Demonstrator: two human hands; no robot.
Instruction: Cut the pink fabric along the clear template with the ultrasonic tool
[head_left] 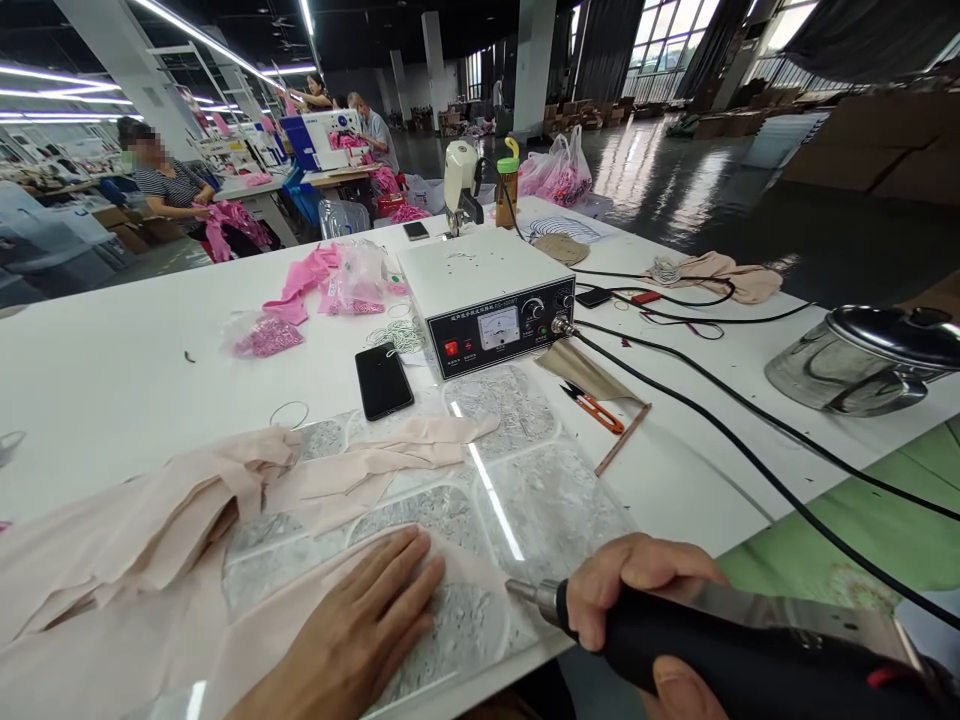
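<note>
My left hand (364,620) lies flat, fingers stretched out, on a pale pink fabric strip (262,635) spread over a clear, marble-patterned mat (547,500). My right hand (637,580) is wrapped round a black-handled handheld ultrasonic welder (720,640). Its metal tip points left and meets, or nearly meets, the narrow right end of the strip. More pale pink fabric (135,520) is heaped to the left, with another strip (397,450) beyond my left hand. A cable runs from the control box (487,290) toward the tool's rear, where the join is out of view.
Behind the mat lie a black phone (384,380) and orange thread snips (596,408). Bags of pink pieces (270,335) sit further left. Black cables (720,430) cross the right side, near a lidded clear pot (847,360). Co-workers sit at machines behind.
</note>
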